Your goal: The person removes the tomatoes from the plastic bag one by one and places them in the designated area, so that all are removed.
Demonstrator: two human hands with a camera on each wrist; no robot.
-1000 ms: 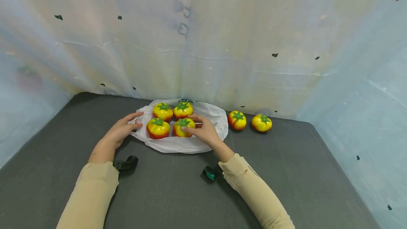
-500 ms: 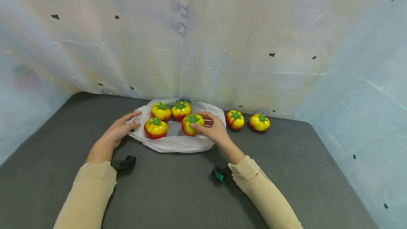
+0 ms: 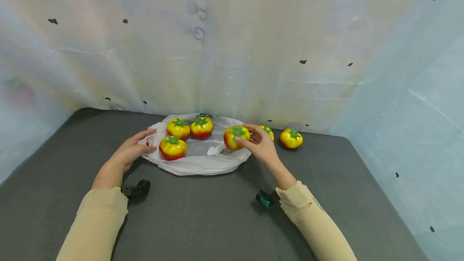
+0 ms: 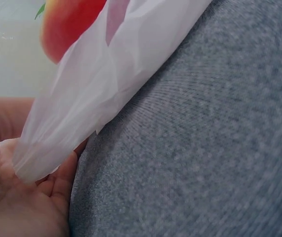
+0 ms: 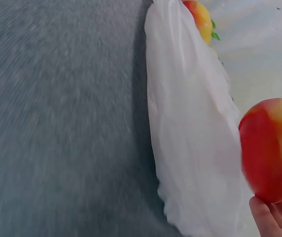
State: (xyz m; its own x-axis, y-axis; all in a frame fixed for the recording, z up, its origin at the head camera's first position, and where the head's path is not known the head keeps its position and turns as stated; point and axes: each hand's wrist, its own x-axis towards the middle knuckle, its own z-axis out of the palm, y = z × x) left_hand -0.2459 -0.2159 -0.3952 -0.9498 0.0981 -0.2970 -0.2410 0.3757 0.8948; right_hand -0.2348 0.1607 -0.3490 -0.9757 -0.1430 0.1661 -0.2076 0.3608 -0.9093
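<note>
In the head view, a white plastic bag (image 3: pixel 203 166) lies spread with its mouth up on the dark table. Inside it sit several red-and-yellow tomatoes (image 3: pixel 173 148) with green leafy tops, grouped toward its left. My right hand (image 3: pixel 262 146) pinches another tomato (image 3: pixel 237 137) between thumb and fingers, above the bag's right part. The right wrist view shows that tomato (image 5: pixel 269 153) raised beside the bag's white side (image 5: pixel 195 128). At the bag's left edge, my left hand (image 3: pixel 128 150) holds the plastic; in the left wrist view a bag flap (image 4: pixel 82 98) passes between thumb and fingers.
Right of the bag lie two more tomatoes: one (image 3: pixel 267 131) partly hidden behind my right hand, the other (image 3: pixel 291 138) in full view. A pale plastic sheet (image 3: pixel 232 51) with dark marks hangs behind the dark table (image 3: pixel 203 216).
My right hand has lifted the front right tomato and carried it to the right within the bag's width. The left hand keeps its place at the bag's left edge. The view has shifted slightly.
</note>
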